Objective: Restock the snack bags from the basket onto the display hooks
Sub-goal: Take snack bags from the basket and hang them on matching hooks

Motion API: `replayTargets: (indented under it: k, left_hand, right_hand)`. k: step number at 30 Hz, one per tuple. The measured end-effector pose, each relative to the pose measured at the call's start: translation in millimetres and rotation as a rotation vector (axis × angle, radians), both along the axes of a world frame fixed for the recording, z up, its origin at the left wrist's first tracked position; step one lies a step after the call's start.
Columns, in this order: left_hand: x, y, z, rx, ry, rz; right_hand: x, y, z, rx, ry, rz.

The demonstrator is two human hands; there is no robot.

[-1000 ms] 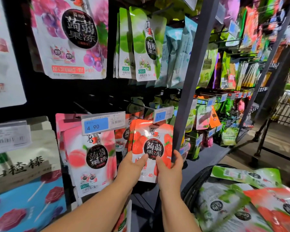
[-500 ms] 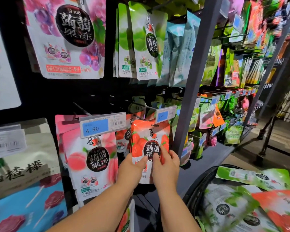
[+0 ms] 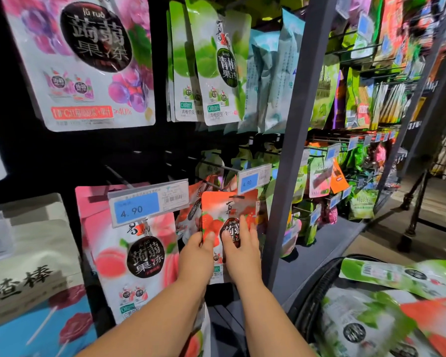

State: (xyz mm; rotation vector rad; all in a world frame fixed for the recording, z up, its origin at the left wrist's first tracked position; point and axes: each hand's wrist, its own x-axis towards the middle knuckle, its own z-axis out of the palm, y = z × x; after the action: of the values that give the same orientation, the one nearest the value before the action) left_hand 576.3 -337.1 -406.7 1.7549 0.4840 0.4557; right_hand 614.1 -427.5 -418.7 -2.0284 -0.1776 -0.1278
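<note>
Hanging step: pinching red bag (image 3: 216, 222) by left edge with left hand (image 3: 195, 256), pressing right hand (image 3: 242, 253) flat on front, just below price tag (image 3: 254, 179). Next, likely: lining hang hole onto hook (image 3: 213, 186) left of tag, sliding back. Leaving basket (image 3: 317, 292) lower right of tag.

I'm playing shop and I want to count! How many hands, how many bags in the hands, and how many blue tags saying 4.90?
Hands: 2, the left hand and the right hand
Bags in the hands: 1, the red strawberry bag
Blue tags reading 4.90: 2
Total: 5
</note>
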Motion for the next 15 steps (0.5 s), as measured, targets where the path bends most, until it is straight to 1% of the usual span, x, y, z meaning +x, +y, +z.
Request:
replayTargets:
  k: [4, 9, 15]
  left_hand:
    - [5.8, 4.7, 4.9, -0.016, 0.037, 0.046]
    - [14.4, 14.0, 11.7, 0.085, 0.179, 0.055]
    - [15.7, 14.7, 16.7, 0.051, 0.206, 0.070]
  right_hand:
    - [13.4, 6.1, 2.4, -0.060, 0.011, 0.035]
    - [25.7, 17.1, 8.2, -0.090, 0.039, 0.083]
    - [24.1, 18.7, 10.8, -0.090, 0.032, 0.106]
